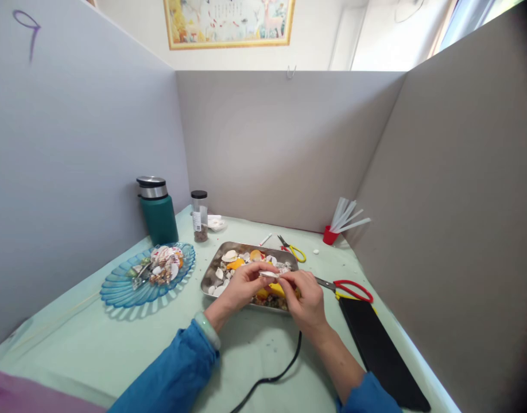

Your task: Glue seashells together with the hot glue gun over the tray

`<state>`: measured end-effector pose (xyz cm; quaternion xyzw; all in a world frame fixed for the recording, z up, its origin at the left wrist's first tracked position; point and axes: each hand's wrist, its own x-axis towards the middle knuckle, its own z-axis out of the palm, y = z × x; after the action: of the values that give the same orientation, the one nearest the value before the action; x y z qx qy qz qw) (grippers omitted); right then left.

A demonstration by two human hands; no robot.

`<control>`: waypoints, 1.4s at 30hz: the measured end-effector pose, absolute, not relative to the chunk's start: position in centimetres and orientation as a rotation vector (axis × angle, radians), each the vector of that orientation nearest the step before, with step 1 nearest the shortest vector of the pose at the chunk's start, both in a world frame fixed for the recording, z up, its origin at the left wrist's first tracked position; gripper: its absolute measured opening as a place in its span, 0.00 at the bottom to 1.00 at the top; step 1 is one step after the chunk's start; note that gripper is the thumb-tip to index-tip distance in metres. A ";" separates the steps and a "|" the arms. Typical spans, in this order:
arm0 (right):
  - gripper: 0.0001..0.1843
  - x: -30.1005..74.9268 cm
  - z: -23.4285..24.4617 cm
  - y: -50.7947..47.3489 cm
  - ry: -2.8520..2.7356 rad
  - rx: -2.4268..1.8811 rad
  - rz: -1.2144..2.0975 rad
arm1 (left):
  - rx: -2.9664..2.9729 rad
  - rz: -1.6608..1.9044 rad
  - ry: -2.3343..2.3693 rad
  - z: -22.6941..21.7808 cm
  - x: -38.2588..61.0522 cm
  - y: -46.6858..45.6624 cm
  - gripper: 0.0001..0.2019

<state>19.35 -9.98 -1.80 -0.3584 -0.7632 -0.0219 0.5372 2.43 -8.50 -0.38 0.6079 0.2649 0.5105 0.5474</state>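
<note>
My left hand (241,287) pinches a small white seashell (268,275) between thumb and fingertips. From the other side, my right hand (305,295) has its thumb and fingers closed on the shell's right end. Both hands are above a metal tray (206,279), which holds white shells, orange and yellow pieces and small stones. Part of the tray's contents is hidden by the hands. To the left, a blue scalloped glass plate (117,287) bears a cluster of shells (164,267).
A green bottle (159,221) and a black-lidded jar (199,217) stand at back left. Yellow-handled scissors (295,252), red-handled scissors (352,289) and a black flat panel (379,350) lie right. A red cup (330,236) holds glue sticks (345,217). A black cable (276,378) runs in front.
</note>
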 end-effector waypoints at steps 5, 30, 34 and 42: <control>0.03 19.3 -1.8 -10.0 -1.825 -0.844 -0.073 | 1.426 1.217 0.599 -0.5 2.5 -8.4 0.12; 0.08 19.2 -1.5 -10.3 -1.850 -0.880 -0.003 | 1.622 1.245 0.702 -0.3 2.0 -8.6 0.08; 0.10 19.2 -1.7 -10.2 -1.840 -0.906 0.025 | 1.575 1.208 0.739 -0.1 2.2 -8.7 0.10; 0.08 19.7 -2.0 -9.5 -2.002 -1.081 -0.055 | 1.292 1.279 0.880 -1.2 2.3 -7.6 0.15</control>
<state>19.65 -9.50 -2.05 -0.4310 -0.7986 -0.0219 0.4195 2.32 -7.61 -1.22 0.5415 0.3688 0.5364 0.5320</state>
